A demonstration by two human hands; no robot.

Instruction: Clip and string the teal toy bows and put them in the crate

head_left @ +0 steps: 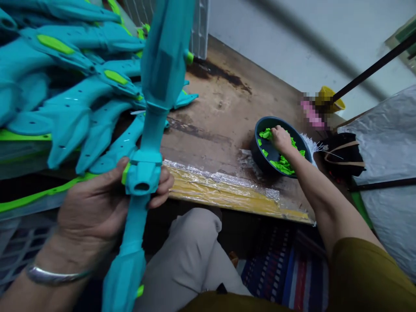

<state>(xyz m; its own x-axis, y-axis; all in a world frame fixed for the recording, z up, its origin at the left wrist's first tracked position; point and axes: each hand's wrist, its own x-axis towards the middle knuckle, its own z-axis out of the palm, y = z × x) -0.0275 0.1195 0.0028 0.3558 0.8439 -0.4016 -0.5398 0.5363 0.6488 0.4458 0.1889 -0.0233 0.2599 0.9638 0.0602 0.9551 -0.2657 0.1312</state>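
Observation:
My left hand [107, 195] grips the middle of a long turquoise plastic bow-shaped toy part [156, 82], held upright with its ends reaching past the top and bottom of the view. Small green pieces show on its sides. Over at the right, my right hand [281, 139] reaches into a dark round basin [260, 158] that holds many small bright green plastic pieces [283, 167]. Its fingers are bunched together among the pieces; whether one is pinched between them is hidden.
A heap of similar turquoise parts [68, 102] with green inlays lies at the left. The worn brown table [221, 117] has a taped yellow front edge. White strands [310, 145], a black bag [344, 154] and a yellow container [329, 97] are at the right, near a dark pole.

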